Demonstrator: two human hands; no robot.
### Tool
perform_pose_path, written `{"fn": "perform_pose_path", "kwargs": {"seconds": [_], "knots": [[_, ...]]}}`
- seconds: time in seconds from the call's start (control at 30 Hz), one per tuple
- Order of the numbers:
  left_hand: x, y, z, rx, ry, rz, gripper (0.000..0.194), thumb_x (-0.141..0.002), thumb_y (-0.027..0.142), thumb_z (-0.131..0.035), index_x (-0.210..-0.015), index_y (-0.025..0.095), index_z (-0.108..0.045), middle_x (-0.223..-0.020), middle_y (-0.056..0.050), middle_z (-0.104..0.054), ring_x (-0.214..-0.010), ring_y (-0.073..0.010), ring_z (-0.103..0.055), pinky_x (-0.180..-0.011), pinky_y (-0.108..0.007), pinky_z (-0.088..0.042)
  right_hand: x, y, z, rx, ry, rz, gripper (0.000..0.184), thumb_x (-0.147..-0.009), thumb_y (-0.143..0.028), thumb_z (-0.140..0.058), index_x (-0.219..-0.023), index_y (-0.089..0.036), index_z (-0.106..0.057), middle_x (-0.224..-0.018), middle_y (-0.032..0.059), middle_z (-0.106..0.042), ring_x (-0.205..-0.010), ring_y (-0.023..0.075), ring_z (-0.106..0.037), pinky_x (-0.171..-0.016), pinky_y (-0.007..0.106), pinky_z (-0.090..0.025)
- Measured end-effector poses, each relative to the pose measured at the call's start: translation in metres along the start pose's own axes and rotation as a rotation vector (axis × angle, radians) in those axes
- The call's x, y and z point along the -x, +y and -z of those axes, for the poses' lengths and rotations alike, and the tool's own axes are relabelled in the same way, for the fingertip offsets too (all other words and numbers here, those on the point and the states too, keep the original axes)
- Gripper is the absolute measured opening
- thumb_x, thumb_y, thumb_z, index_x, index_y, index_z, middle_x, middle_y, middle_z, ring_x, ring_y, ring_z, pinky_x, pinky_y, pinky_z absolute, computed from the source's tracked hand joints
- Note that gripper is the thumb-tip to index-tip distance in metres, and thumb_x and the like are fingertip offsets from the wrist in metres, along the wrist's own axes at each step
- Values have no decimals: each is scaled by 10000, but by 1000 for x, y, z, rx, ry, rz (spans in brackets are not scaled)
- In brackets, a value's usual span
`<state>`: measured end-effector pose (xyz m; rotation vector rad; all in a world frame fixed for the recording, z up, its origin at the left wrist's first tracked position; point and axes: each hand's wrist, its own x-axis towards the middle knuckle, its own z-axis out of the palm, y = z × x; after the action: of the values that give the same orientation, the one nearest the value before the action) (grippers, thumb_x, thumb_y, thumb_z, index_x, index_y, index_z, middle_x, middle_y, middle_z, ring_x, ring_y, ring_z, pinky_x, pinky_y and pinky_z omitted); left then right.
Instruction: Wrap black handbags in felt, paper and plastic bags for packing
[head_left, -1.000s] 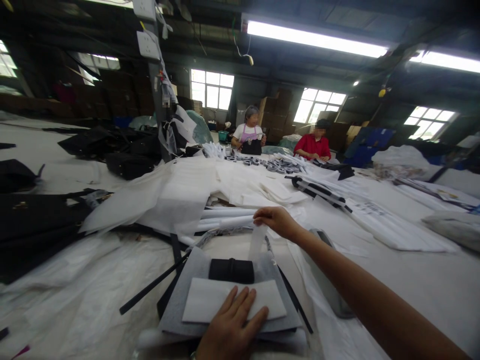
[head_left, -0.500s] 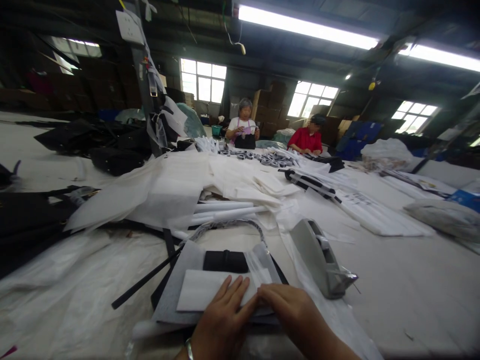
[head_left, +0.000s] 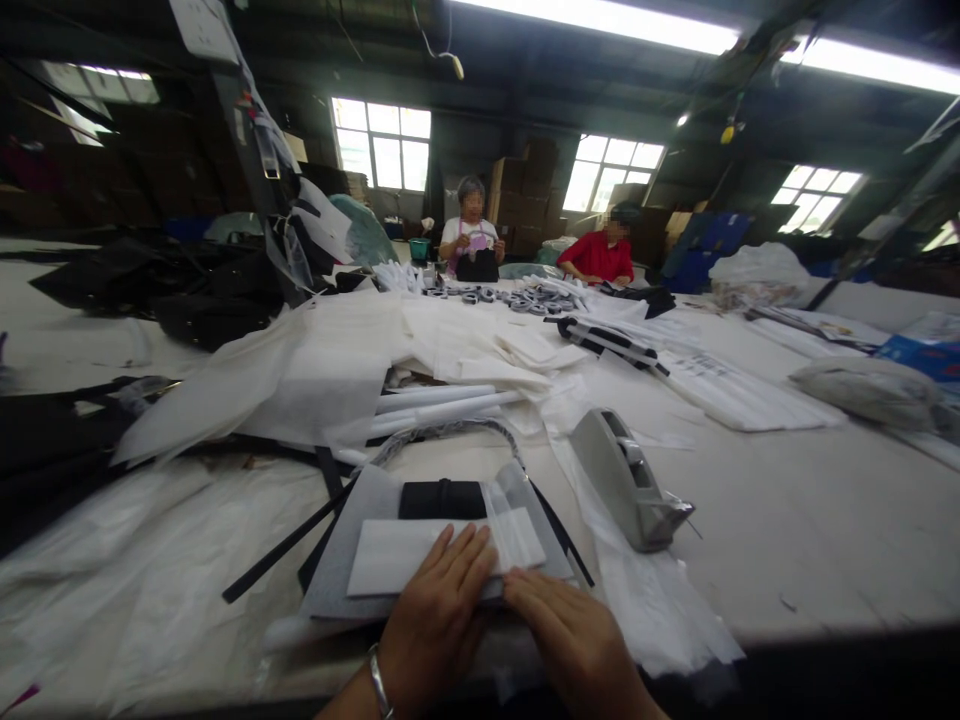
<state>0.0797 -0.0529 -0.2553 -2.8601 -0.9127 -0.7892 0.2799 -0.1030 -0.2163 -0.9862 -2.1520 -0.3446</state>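
A black handbag (head_left: 442, 500) lies in front of me, partly covered by a grey wrapping sheet (head_left: 330, 590). Its arched handle (head_left: 457, 425) is wrapped in clear film, and a thin black strap (head_left: 274, 550) sticks out to the left. Across the lower part of the bag rests a flat white foam piece (head_left: 382, 555). My left hand (head_left: 439, 610) is laid flat on this foam, fingers stretched out. Beside it, at the foam's lower edge, my right hand (head_left: 566, 625) has its fingers pressed together; what they pinch, if anything, is hidden.
A grey tape dispenser (head_left: 626, 480) stands to the right on a clear plastic sheet (head_left: 652, 600). Behind the bag lie white foam sheets (head_left: 330, 360) and white rolls (head_left: 442, 405). Black bags (head_left: 67, 440) are at left. Two people (head_left: 472, 235) work across the table.
The view has shifted, so the scene sits slightly higher and further left. My right hand has moved down along the foam's lower edge, baring more of its right end. My left hand stays on the foam.
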Motion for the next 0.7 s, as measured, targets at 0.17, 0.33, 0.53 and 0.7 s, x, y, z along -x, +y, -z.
{"fn": "perform_pose_path", "kwargs": {"seconds": [0.17, 0.33, 0.53, 0.7], "knots": [[0, 1, 1, -24, 31, 15, 501, -927, 115, -486, -1423, 182, -477, -1534, -125, -431, -1398, -265, -434, -1130, -523, -397, 12, -8, -3, -5, -7, 19, 292, -963, -37, -429, -1100, -119, -674, -1059, 112, -771, -1029, 218, -726, -916, 350, -607], [-2, 1, 5, -15, -24, -32, 551, -914, 91, -488, -1454, 199, -452, -1457, -80, -538, -1366, -255, -477, -1148, -543, -360, 45, -10, 8, -110, -6, -76, 260, -960, -82, -505, -1149, -174, -658, -993, 59, -787, -943, 181, -749, -923, 320, -608], [-3, 1, 7, -22, -15, -21, 497, -956, 143, -486, -1441, 251, -483, -1456, -67, -540, -1334, -266, -514, -1145, -549, -359, 78, -11, -4, 51, -141, -70, 382, -968, -367, -559, -1278, -156, -630, -1201, 129, -720, -1118, 295, -682, -917, 434, -611], [-4, 3, 7, -31, 5, -12, 496, -963, 132, -464, -1439, 270, -483, -1463, -55, -533, -1336, -260, -513, -1136, -548, -376, 72, -12, -20, -42, -50, -58, 284, -974, -121, -463, -1093, -193, -711, -1048, 67, -778, -969, 233, -738, -835, 397, -636]]}}
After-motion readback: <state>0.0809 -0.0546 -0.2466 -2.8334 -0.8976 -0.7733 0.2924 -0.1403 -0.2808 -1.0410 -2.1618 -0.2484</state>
